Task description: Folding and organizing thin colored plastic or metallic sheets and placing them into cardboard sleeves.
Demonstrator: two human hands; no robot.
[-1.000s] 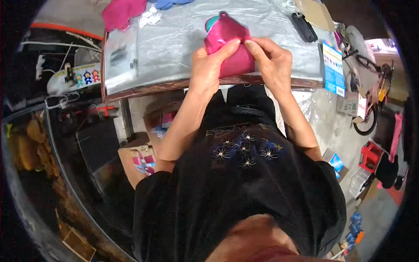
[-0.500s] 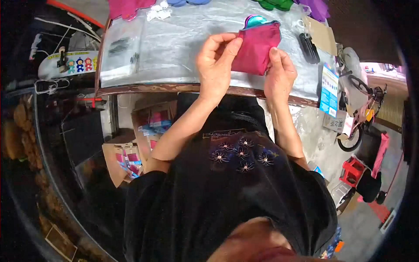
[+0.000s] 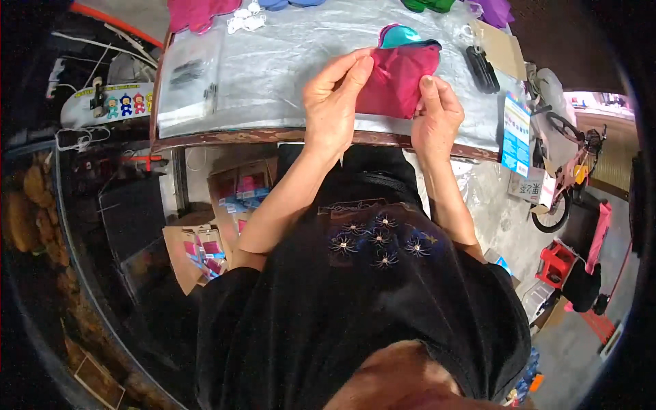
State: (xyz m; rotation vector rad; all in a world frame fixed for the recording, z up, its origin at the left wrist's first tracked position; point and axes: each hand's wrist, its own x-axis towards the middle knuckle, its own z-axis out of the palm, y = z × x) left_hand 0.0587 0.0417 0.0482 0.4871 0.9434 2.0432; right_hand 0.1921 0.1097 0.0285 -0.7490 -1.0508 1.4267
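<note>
Both my hands hold a small magenta cloth piece (image 3: 396,82) above the table, spread flat between them and shaped like a pouch. Teal lining with a purple edge shows at its top, and a dark trim runs along the upper right. My left hand (image 3: 333,99) pinches the left side between thumb and fingers. On the lower right side, my right hand (image 3: 437,116) grips the cloth with the thumb uppermost. The cloth's underside and the fingertips behind it are hidden.
The table (image 3: 263,82) has a silvery cover and a brown front edge (image 3: 273,137). Along its far side lie magenta cloth (image 3: 198,14), white cords (image 3: 246,18), green cloth (image 3: 427,5) and purple cloth (image 3: 493,12). A black object (image 3: 483,70) lies right. An open cardboard box (image 3: 181,256) holds packets below left.
The cloth has tilted a little, and its dark upper edge now lies flatter. My left hand has shifted slightly left and up; both hands keep their hold.
</note>
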